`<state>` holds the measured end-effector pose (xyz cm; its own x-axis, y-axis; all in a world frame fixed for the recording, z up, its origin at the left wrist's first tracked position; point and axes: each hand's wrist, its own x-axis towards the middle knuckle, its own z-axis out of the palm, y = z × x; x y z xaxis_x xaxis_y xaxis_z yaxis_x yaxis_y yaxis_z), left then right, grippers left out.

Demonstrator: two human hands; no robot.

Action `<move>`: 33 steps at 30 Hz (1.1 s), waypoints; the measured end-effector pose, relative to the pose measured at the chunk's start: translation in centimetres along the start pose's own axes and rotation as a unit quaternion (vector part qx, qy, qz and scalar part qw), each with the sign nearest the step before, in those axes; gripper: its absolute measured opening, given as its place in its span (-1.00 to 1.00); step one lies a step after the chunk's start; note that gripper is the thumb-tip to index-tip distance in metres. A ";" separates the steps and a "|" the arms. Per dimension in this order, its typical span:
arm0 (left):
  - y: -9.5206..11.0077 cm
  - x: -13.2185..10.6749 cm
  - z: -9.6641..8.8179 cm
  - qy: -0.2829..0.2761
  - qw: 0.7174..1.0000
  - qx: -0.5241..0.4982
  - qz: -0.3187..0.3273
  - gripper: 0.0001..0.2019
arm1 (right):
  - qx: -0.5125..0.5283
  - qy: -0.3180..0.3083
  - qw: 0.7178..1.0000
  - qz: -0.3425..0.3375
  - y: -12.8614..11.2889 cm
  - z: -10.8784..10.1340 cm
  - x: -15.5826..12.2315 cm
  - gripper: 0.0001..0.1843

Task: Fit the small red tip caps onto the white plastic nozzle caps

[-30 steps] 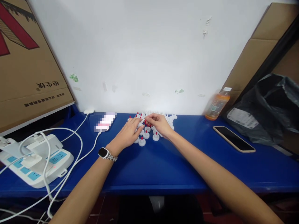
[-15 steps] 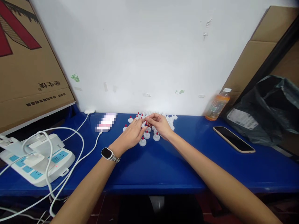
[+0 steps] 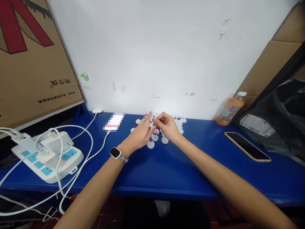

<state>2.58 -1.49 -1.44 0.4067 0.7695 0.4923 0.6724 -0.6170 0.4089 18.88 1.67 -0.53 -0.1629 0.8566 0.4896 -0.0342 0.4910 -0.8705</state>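
Observation:
My left hand (image 3: 140, 133), with a watch (image 3: 115, 153) on its wrist, has its thumb and fingers closed around a small white cap (image 3: 152, 124); one finger points up. Right against it, my right hand (image 3: 169, 128) pinches thumb and forefinger together at the cap's top, and what lies between those fingertips is too small to make out. Around both hands stand several round white caps with red tips, among them one (image 3: 151, 144) in front and another (image 3: 164, 140) below my right hand. Behind my right hand lie plain white caps (image 3: 180, 125), partly hidden.
A white power strip (image 3: 50, 159) with looping cables lies left, near a pixelated item (image 3: 114, 122) on a cable. To the right are a phone (image 3: 247, 147), an orange drink bottle (image 3: 231, 109) and a dark plastic bag (image 3: 278, 117). A wall backs the blue table (image 3: 166, 173).
The whole view has shifted, so things appear slightly farther right. A finger of my left hand has lifted upward. Both hands remain together at the small white cap.

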 end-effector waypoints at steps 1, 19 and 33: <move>-0.4 0.0 0.0 0.011 1.000 0.003 -0.002 -0.32 | -0.035 -0.006 0.999 -0.014 0.0 -0.4 0.4 -0.73; -3.5 0.0 -1.6 0.038 0.997 0.047 -0.045 -0.68 | -0.405 -0.210 0.889 -0.043 3.8 0.8 7.3 -0.95; -2.8 0.4 -1.3 0.018 0.997 0.067 -0.037 -0.69 | -0.575 -0.126 0.806 0.063 7.0 -1.7 13.3 -0.76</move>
<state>0.09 0.32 -1.40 0.3321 0.8049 0.4918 0.7771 -0.5290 0.3410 18.19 16.73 -0.05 -0.2935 0.9231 0.2486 0.9113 0.3487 -0.2190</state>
